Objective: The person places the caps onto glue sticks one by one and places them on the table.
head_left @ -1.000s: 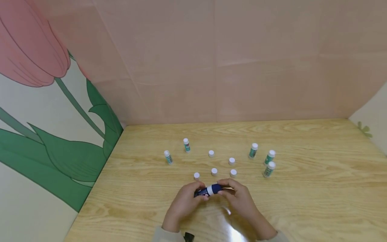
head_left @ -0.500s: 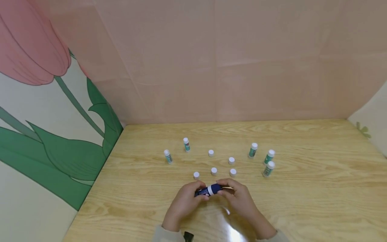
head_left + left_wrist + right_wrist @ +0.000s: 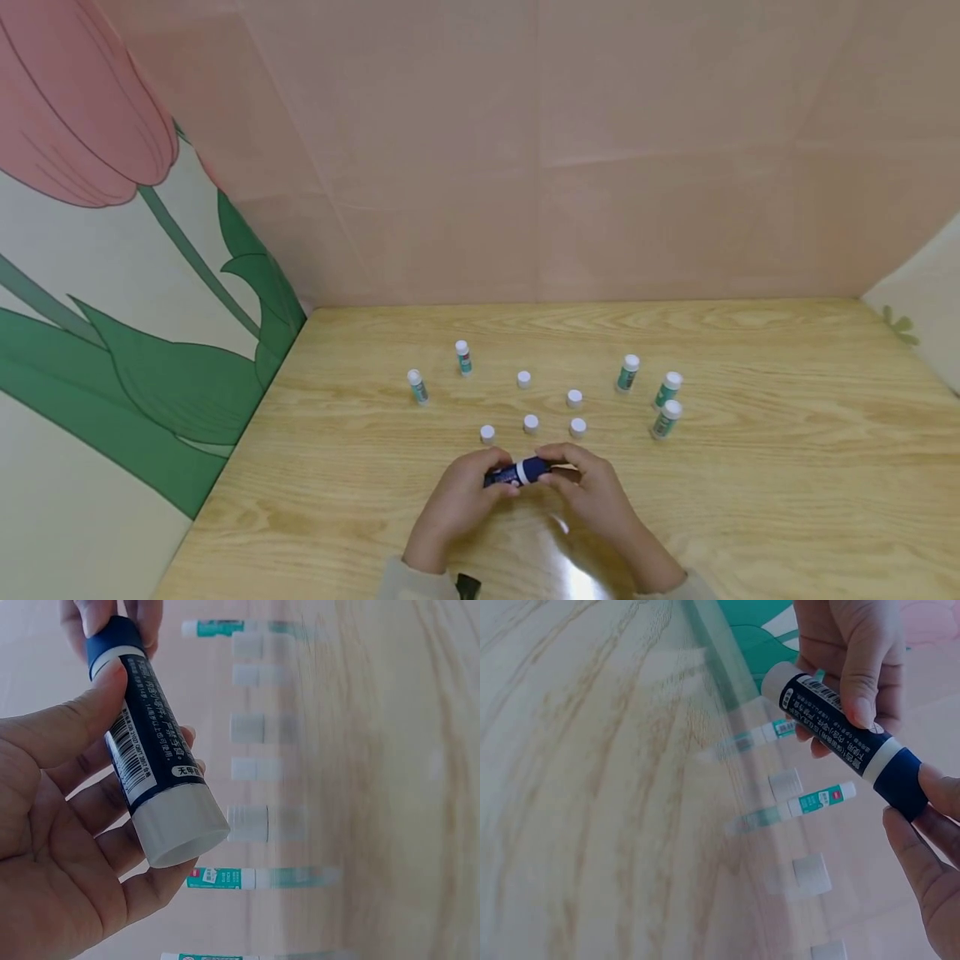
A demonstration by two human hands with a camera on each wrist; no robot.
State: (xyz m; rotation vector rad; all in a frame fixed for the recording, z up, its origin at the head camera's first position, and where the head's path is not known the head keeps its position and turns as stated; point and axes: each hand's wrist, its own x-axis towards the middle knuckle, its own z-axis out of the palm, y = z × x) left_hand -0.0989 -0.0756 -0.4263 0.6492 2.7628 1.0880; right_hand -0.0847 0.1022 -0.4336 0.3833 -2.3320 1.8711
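Note:
My left hand [image 3: 461,500] grips the label end of a dark blue glue stick [image 3: 154,731] with a white base, held above the table's near part. At its other end, my right hand [image 3: 596,492] pinches the dark blue cap [image 3: 901,782] between thumb and fingers. A white band shows between cap and label, and the cap is on the tube. Just beyond the hands, several small white caps [image 3: 531,424] stand on the wood, the closest one [image 3: 487,434] near my left fingers.
Two slim green-and-white glue sticks [image 3: 463,358] [image 3: 417,387] stand at the left. Three thicker ones [image 3: 628,373] stand at the right. A pink cloth backdrop [image 3: 525,167] rises behind the wooden table [image 3: 787,467]; a tulip-printed panel [image 3: 165,383] borders the left.
Hands and glue stick stay in nearly the same place. The view shifts very slightly; nothing on the table has moved.

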